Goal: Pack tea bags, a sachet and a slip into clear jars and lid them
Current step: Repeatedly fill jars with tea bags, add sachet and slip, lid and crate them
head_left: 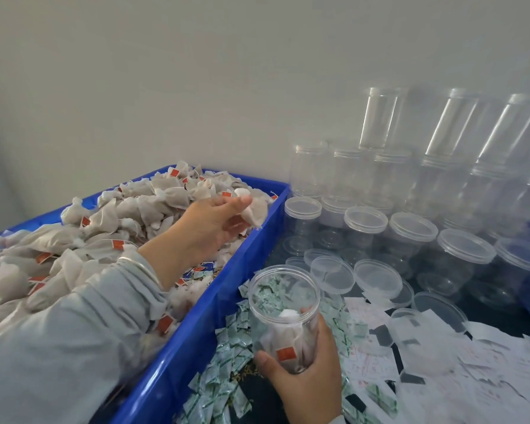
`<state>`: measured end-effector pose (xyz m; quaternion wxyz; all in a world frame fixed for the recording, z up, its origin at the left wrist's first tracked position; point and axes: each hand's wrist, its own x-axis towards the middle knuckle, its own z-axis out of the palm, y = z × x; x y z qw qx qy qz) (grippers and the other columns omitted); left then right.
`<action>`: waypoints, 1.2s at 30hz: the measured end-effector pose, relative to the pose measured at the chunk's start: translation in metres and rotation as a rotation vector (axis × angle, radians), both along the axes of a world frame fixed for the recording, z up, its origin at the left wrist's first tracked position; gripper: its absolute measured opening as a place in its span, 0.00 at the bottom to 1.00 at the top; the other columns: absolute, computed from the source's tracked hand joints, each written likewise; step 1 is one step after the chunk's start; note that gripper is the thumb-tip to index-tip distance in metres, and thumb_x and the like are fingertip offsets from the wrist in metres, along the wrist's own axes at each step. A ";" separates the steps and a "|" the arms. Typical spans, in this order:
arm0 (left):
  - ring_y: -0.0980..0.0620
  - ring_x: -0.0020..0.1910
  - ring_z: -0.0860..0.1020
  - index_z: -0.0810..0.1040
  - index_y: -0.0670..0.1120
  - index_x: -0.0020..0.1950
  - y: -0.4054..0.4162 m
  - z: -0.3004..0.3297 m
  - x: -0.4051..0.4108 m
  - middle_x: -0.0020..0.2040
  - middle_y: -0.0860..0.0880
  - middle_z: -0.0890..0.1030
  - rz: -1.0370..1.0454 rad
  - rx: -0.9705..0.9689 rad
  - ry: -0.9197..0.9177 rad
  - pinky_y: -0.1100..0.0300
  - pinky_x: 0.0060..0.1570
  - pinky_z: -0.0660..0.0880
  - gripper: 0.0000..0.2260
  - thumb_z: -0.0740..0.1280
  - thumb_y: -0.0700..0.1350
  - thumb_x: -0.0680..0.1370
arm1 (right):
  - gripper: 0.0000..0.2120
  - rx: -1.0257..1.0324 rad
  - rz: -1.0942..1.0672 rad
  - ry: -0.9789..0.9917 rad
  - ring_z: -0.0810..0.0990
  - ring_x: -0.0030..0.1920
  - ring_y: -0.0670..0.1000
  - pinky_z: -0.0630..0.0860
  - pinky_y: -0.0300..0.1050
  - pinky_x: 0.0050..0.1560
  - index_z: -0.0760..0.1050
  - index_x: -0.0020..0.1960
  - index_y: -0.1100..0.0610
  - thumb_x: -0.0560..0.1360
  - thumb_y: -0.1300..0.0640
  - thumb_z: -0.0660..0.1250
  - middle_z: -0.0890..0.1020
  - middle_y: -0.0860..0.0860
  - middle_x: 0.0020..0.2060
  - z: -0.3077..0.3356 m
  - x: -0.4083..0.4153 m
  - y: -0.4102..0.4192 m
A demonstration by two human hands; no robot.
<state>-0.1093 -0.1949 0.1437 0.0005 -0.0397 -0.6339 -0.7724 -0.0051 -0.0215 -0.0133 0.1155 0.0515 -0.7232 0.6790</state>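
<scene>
Tea bags (104, 228), soft crumpled pouches of grey-white mesh with small orange-red tags, fill a blue plastic crate (196, 319) that takes up the nine o'clock side of the view. At the crate's far end, toward twelve o'clock, the left hand (214, 221) pinches one pouch (253, 211) between curled fingers just above the heap; a thin silver bangle (141, 267) and a grey sleeve (74, 332) cover the wrist and arm, which cross over much of the pile. At six o'clock the right hand (306, 371) is wrapped round a clear round jar (285, 316), open-mouthed and tilted toward the camera, with a few bagged pouches already inside, one showing its orange tag. Under and around that jar lies a loose scatter of small green-and-white sachets (227, 347), glossy and flat, right beside the crate wall. At four o'clock thin white paper slips (441, 362) overlap on a dark table (502, 322). Shallow clear lids (377, 278) lie loose between two and three o'clock, and behind them lidded clear jars (364, 224) stand in rows, more stacked against the pale wall (196, 71).
</scene>
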 end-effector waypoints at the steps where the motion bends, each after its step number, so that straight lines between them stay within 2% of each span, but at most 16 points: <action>1: 0.52 0.40 0.82 0.80 0.41 0.46 0.004 0.000 0.006 0.41 0.47 0.84 -0.090 0.111 -0.039 0.64 0.40 0.79 0.13 0.71 0.47 0.66 | 0.52 -0.011 0.010 0.003 0.79 0.56 0.42 0.80 0.42 0.53 0.64 0.69 0.42 0.48 0.42 0.81 0.76 0.41 0.59 0.001 0.000 0.000; 2: 0.52 0.39 0.82 0.78 0.41 0.46 0.008 -0.001 0.011 0.42 0.46 0.84 -0.164 0.172 -0.069 0.64 0.38 0.80 0.12 0.70 0.44 0.66 | 0.52 -0.018 0.019 0.007 0.78 0.57 0.41 0.79 0.43 0.54 0.64 0.70 0.43 0.49 0.42 0.81 0.76 0.42 0.60 0.002 0.000 0.000; 4: 0.51 0.36 0.83 0.76 0.43 0.41 0.014 -0.002 0.017 0.40 0.45 0.83 -0.280 0.211 -0.091 0.62 0.35 0.80 0.05 0.70 0.37 0.68 | 0.52 -0.018 0.026 0.017 0.77 0.59 0.40 0.78 0.43 0.57 0.63 0.71 0.45 0.50 0.42 0.80 0.76 0.43 0.62 0.005 0.000 0.001; 7: 0.52 0.29 0.79 0.73 0.44 0.37 0.021 -0.006 0.024 0.31 0.46 0.79 -0.384 0.157 -0.102 0.64 0.28 0.77 0.10 0.69 0.30 0.67 | 0.53 -0.010 0.020 0.017 0.76 0.60 0.42 0.77 0.49 0.59 0.63 0.71 0.47 0.49 0.42 0.80 0.75 0.43 0.62 0.009 -0.001 0.001; 9: 0.53 0.28 0.78 0.73 0.44 0.40 0.024 -0.010 0.026 0.29 0.47 0.76 -0.407 0.080 -0.097 0.65 0.27 0.76 0.10 0.67 0.31 0.66 | 0.52 -0.004 -0.002 0.004 0.75 0.61 0.43 0.74 0.51 0.62 0.63 0.70 0.46 0.50 0.44 0.80 0.74 0.43 0.63 0.010 -0.001 0.002; 12: 0.55 0.26 0.73 0.73 0.44 0.41 0.023 -0.012 0.026 0.28 0.48 0.74 -0.378 0.008 -0.091 0.65 0.25 0.71 0.10 0.67 0.31 0.66 | 0.48 0.011 -0.037 -0.009 0.72 0.61 0.37 0.72 0.44 0.64 0.62 0.66 0.39 0.53 0.53 0.83 0.72 0.39 0.62 0.010 0.000 0.002; 13: 0.55 0.26 0.72 0.73 0.44 0.41 0.022 -0.013 0.025 0.28 0.49 0.73 -0.365 -0.006 -0.092 0.66 0.24 0.69 0.10 0.67 0.30 0.66 | 0.48 0.013 -0.042 -0.009 0.72 0.61 0.37 0.72 0.43 0.63 0.63 0.66 0.39 0.53 0.55 0.83 0.72 0.39 0.62 0.009 0.000 0.002; 16: 0.56 0.24 0.69 0.74 0.44 0.39 0.019 -0.011 0.024 0.28 0.50 0.74 -0.323 -0.035 -0.104 0.67 0.23 0.65 0.08 0.67 0.31 0.67 | 0.50 0.010 -0.039 -0.019 0.74 0.61 0.41 0.74 0.46 0.63 0.64 0.70 0.47 0.53 0.55 0.83 0.73 0.43 0.63 0.009 0.000 0.003; 18: 0.57 0.23 0.68 0.76 0.44 0.39 0.016 -0.011 0.022 0.27 0.51 0.74 -0.293 -0.197 -0.061 0.68 0.22 0.63 0.08 0.67 0.31 0.73 | 0.50 0.017 -0.042 -0.019 0.74 0.60 0.40 0.75 0.45 0.61 0.64 0.70 0.48 0.53 0.54 0.83 0.74 0.43 0.62 0.008 0.000 0.003; 21: 0.58 0.22 0.64 0.79 0.43 0.36 0.008 -0.010 0.021 0.26 0.51 0.77 -0.233 -0.507 0.022 0.69 0.21 0.61 0.10 0.65 0.37 0.77 | 0.48 0.026 -0.047 0.003 0.74 0.59 0.37 0.74 0.30 0.56 0.64 0.68 0.45 0.53 0.55 0.83 0.74 0.41 0.61 0.006 -0.001 0.002; 22: 0.57 0.22 0.64 0.80 0.44 0.35 0.005 -0.011 0.019 0.27 0.51 0.77 -0.197 -0.571 0.033 0.69 0.22 0.62 0.11 0.65 0.39 0.77 | 0.48 0.022 -0.047 0.004 0.74 0.59 0.36 0.73 0.27 0.54 0.63 0.68 0.43 0.53 0.53 0.83 0.73 0.40 0.61 0.005 -0.001 0.002; 25: 0.55 0.25 0.65 0.83 0.47 0.35 -0.007 -0.017 0.007 0.25 0.51 0.73 -0.009 -0.702 0.058 0.66 0.26 0.66 0.10 0.68 0.44 0.76 | 0.49 0.022 -0.053 -0.012 0.74 0.59 0.36 0.74 0.31 0.56 0.62 0.66 0.38 0.49 0.43 0.79 0.73 0.37 0.60 0.004 0.000 0.001; 29: 0.61 0.25 0.73 0.82 0.48 0.40 -0.023 -0.029 -0.013 0.28 0.55 0.78 0.233 -0.692 0.081 0.68 0.26 0.71 0.06 0.68 0.44 0.76 | 0.48 0.048 -0.030 -0.014 0.74 0.58 0.35 0.76 0.37 0.58 0.62 0.64 0.34 0.47 0.39 0.78 0.72 0.35 0.59 0.005 0.002 0.000; 32: 0.64 0.29 0.76 0.80 0.51 0.40 -0.033 -0.041 -0.021 0.31 0.58 0.80 0.257 -0.787 0.058 0.66 0.30 0.72 0.06 0.67 0.43 0.77 | 0.47 0.022 -0.061 0.067 0.78 0.56 0.39 0.80 0.39 0.49 0.66 0.65 0.40 0.48 0.41 0.79 0.76 0.36 0.56 0.005 0.005 0.000; 34: 0.56 0.38 0.79 0.80 0.51 0.43 -0.036 -0.052 -0.025 0.40 0.54 0.82 0.220 -0.918 0.015 0.61 0.36 0.75 0.04 0.66 0.44 0.77 | 0.46 0.024 -0.085 0.097 0.78 0.55 0.41 0.81 0.40 0.45 0.67 0.65 0.41 0.49 0.41 0.79 0.76 0.37 0.56 0.006 0.007 0.001; 36: 0.52 0.44 0.80 0.80 0.49 0.48 -0.035 -0.061 -0.031 0.48 0.51 0.82 0.173 -0.999 -0.012 0.57 0.45 0.77 0.03 0.67 0.44 0.76 | 0.48 0.009 -0.046 0.063 0.79 0.54 0.41 0.81 0.41 0.46 0.66 0.66 0.42 0.49 0.41 0.80 0.76 0.39 0.57 0.007 0.006 0.001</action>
